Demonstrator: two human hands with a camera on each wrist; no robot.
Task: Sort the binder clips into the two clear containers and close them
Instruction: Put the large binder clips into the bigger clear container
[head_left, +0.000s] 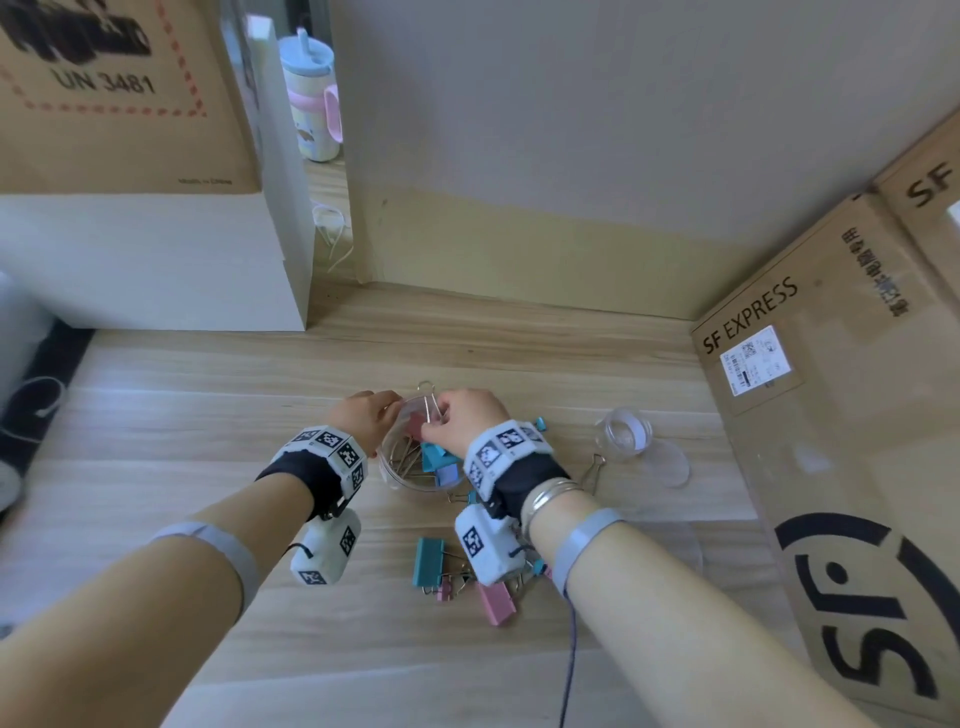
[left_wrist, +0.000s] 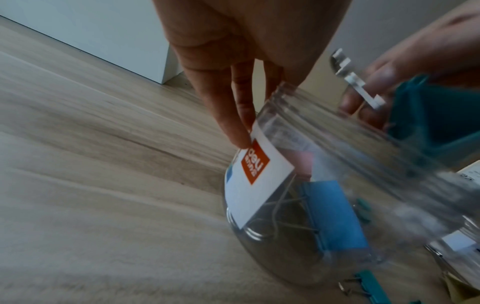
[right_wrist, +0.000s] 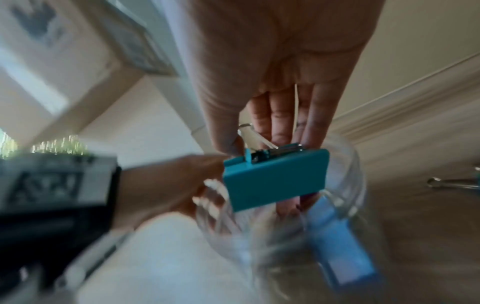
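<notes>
Wooden surface (head_left: 208, 415), hands meeting at centre over large clear container (left_wrist: 298, 216).

Left hand (head_left: 366, 418): grip on far-left rim and side of large clear container, fingers (left_wrist: 233, 115) straight down along its wall, fingertip at white label (left_wrist: 259, 181) with orange logo. Container tilted in left wrist view.

Right hand (head_left: 462, 418): grip pinching wire handles of teal binder clip (right_wrist: 275, 181), thumb on one side, fingers on the other. Clip body hanging at container mouth, partly inside rim (depth unclear, right wrist view blurred).

Inside large container: blue clip (left_wrist: 335, 216), pink clip (head_left: 415, 426), tangle of silver wire handles (head_left: 402, 457).

Small clear container (head_left: 623, 434): upright, lid off, well right of hands. Clear lid (head_left: 670, 464) flat on surface just right of it. Loose wire handle (head_left: 595, 470) between the two containers.

Remaining clips on surface, near side of large container, partly under right wrist device: teal clip (head_left: 428, 561), pink clip (head_left: 496, 603), small pink clip (head_left: 444, 592), a few more hidden.

Surroundings: SF Express cardboard box (head_left: 831, 415) right, white box (head_left: 156, 260) far left with cardboard box (head_left: 114, 93) on top, child's cup (head_left: 311, 98) far behind.
</notes>
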